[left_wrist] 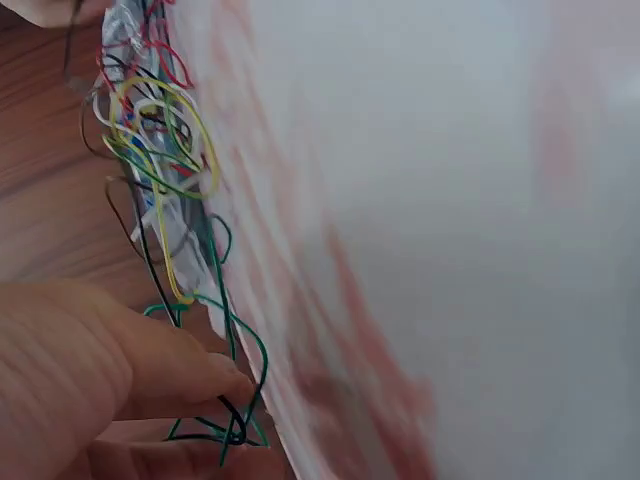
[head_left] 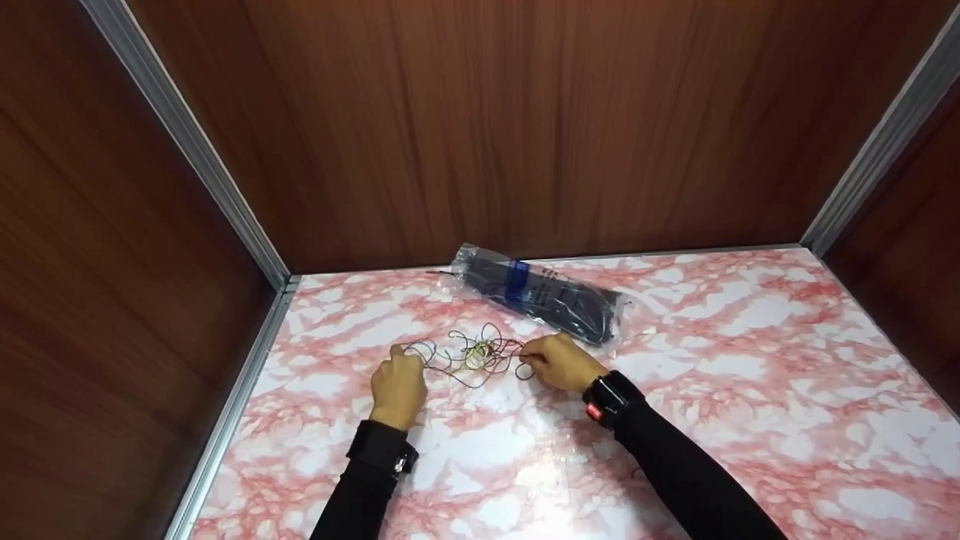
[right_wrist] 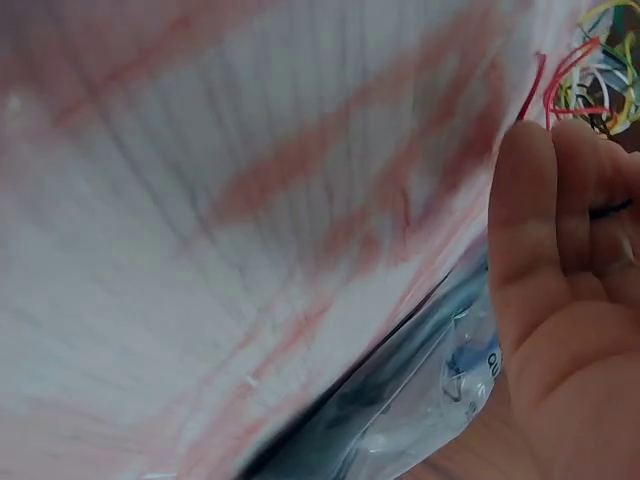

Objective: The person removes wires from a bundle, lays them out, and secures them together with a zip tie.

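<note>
A loose tangle of thin coloured wires point(head_left: 480, 354) lies between the two hands, with yellow, green, red, white and black strands. At its left end my left hand point(head_left: 398, 386) pinches dark green and black wires between thumb and fingers; the left wrist view shows these green wires point(left_wrist: 262, 350) looping out past the fingertips. On the other side my right hand point(head_left: 561, 361) pinches red and dark strands. In the right wrist view a red wire point(right_wrist: 533, 88) sticks up beyond the fingertips point(right_wrist: 524, 150), and a black strand point(right_wrist: 610, 210) crosses the curled fingers.
A clear plastic bag point(head_left: 540, 291) with a dark bundle and a blue band inside lies behind the wires, close to the right hand. Brown wood-grain panels point(head_left: 525, 127) with metal edging enclose the back and sides of the red-and-white marbled table point(head_left: 720, 390).
</note>
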Action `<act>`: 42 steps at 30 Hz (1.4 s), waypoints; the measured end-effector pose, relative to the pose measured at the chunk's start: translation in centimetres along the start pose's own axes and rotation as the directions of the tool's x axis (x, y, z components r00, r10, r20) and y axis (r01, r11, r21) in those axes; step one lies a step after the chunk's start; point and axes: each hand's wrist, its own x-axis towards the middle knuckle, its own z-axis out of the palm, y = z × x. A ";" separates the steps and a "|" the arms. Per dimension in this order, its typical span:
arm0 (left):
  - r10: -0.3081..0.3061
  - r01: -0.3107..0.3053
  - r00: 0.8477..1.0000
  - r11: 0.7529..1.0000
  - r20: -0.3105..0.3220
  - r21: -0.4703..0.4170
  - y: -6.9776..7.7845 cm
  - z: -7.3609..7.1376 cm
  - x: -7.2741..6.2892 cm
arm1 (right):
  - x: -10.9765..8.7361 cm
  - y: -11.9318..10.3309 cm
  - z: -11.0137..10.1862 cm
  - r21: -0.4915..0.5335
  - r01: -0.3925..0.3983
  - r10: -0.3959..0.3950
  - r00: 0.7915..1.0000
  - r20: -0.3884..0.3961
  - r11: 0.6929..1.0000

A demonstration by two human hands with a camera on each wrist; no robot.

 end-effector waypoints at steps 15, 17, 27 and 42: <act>0.306 -0.307 0.951 0.934 -0.039 -0.184 7.8 -0.2 0.2 | -0.1 -0.7 1.6 -0.060 0.151 -0.153 0.988 -0.029 0.987; 0.344 -0.343 0.938 0.912 -0.033 -0.227 8.6 0.4 0.3 | -0.1 -0.9 1.7 -0.041 0.145 -0.146 0.989 -0.019 0.989; 0.369 -0.356 0.929 0.896 -0.002 -0.267 6.6 2.0 0.1 | -0.8 -0.4 0.6 -0.134 0.216 -0.226 0.972 -0.058 0.967; 0.247 -0.237 0.969 0.947 0.019 -0.217 1.3 0.0 -0.2 | -2.9 1.8 -2.2 -0.291 0.037 -0.071 0.992 -0.107 0.956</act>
